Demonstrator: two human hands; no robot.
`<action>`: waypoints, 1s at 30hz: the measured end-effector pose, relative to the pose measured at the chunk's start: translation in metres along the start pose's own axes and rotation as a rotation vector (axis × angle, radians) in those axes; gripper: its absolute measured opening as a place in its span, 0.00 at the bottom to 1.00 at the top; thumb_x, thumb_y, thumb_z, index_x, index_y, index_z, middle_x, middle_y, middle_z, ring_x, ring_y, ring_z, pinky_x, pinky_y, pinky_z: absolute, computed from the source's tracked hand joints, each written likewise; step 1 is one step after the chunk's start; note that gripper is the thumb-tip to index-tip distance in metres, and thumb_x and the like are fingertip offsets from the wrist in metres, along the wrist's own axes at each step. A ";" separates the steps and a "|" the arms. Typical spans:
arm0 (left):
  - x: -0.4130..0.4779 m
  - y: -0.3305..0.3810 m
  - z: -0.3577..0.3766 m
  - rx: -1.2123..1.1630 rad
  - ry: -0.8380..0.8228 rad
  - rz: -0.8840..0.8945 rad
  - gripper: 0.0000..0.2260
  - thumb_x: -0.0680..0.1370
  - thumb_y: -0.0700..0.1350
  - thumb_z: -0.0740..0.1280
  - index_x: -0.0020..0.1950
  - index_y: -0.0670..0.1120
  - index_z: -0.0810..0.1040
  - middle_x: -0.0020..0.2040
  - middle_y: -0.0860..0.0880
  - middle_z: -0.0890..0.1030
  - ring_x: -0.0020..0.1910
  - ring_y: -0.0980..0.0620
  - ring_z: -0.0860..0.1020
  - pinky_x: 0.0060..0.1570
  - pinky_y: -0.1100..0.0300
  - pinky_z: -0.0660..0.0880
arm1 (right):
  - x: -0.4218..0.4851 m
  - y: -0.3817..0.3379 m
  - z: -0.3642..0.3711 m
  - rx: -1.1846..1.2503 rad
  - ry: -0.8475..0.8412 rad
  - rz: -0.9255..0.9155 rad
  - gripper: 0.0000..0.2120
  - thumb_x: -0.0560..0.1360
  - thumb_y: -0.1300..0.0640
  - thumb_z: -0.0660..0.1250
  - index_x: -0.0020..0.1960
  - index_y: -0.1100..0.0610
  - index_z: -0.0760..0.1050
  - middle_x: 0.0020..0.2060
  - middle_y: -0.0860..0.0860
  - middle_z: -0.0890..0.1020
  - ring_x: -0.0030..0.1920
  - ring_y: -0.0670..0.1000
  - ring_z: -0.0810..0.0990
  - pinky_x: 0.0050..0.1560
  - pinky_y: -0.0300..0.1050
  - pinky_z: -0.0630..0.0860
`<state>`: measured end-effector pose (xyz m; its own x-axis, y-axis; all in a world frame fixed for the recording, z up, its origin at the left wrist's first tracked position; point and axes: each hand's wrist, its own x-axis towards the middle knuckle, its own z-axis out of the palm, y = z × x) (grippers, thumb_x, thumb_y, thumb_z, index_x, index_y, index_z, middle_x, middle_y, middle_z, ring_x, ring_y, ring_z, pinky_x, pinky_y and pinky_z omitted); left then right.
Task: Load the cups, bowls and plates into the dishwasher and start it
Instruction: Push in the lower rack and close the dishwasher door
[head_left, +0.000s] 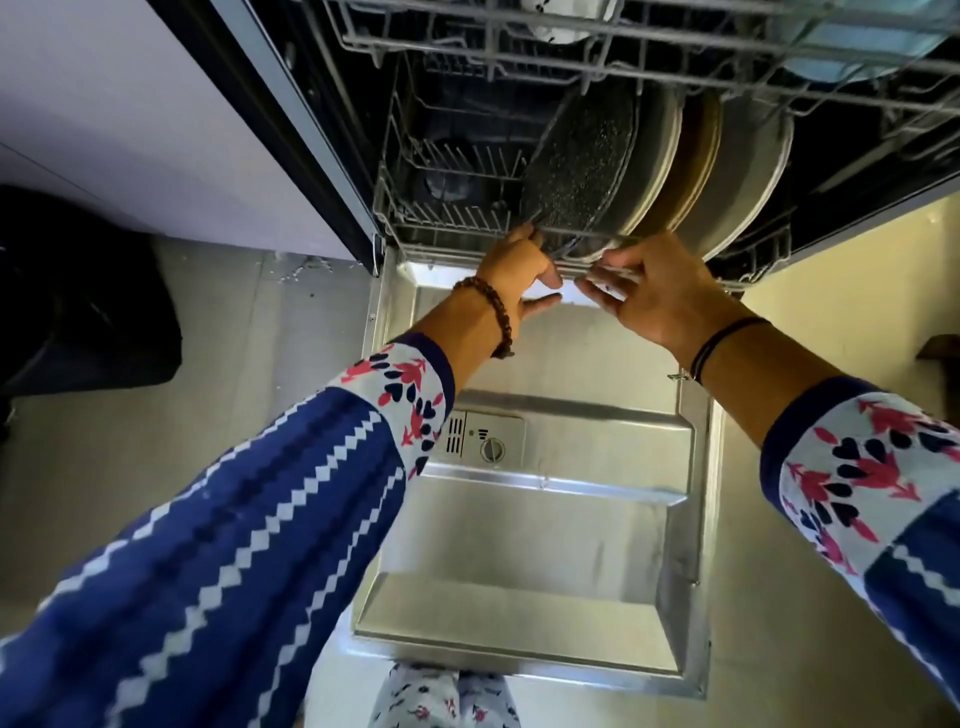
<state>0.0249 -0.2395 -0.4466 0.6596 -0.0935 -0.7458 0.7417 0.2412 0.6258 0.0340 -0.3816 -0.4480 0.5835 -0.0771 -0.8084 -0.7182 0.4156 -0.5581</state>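
The dishwasher stands open with its steel door (550, 545) folded down flat towards me. In the lower rack (447, 218) several plates stand on edge: a dark speckled plate (582, 171) in front, pale plates (654, 156) and a tan one behind it. My left hand (517, 270) grips the front rail of the lower rack, fingers curled over it by the speckled plate. My right hand (654, 291) pinches the same rail a little to the right. The upper rack (623, 47) above holds a white cup (561, 21) and a bluish dish (872, 47).
The detergent compartment (485, 441) with its round cap sits in the door's middle. A dark bag (78, 296) lies on the floor at left, below a pale cabinet front (130, 114). The left half of the lower rack holds only bare tines.
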 end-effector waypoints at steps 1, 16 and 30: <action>0.001 0.002 0.000 0.011 -0.006 0.012 0.34 0.72 0.24 0.58 0.74 0.50 0.66 0.74 0.54 0.67 0.69 0.48 0.69 0.56 0.50 0.77 | 0.002 0.000 -0.001 -0.017 0.002 -0.008 0.23 0.73 0.72 0.59 0.68 0.63 0.73 0.59 0.59 0.81 0.58 0.58 0.81 0.42 0.49 0.84; 0.048 0.020 -0.005 0.318 -0.053 0.114 0.38 0.70 0.21 0.59 0.73 0.51 0.66 0.72 0.48 0.67 0.63 0.43 0.72 0.55 0.47 0.79 | 0.031 -0.014 0.001 -0.222 -0.089 -0.145 0.16 0.76 0.70 0.59 0.61 0.60 0.74 0.58 0.57 0.81 0.55 0.55 0.81 0.42 0.48 0.83; -0.003 -0.061 -0.020 0.055 0.021 0.052 0.24 0.75 0.31 0.61 0.69 0.48 0.71 0.64 0.49 0.74 0.61 0.49 0.73 0.55 0.50 0.79 | -0.021 0.072 -0.029 -0.079 -0.048 -0.075 0.11 0.79 0.68 0.60 0.60 0.60 0.73 0.57 0.57 0.80 0.54 0.60 0.84 0.45 0.51 0.84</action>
<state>-0.0243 -0.2345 -0.4869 0.6953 -0.0613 -0.7161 0.7123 0.1921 0.6751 -0.0411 -0.3765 -0.4765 0.6531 -0.0609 -0.7549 -0.6983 0.3374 -0.6313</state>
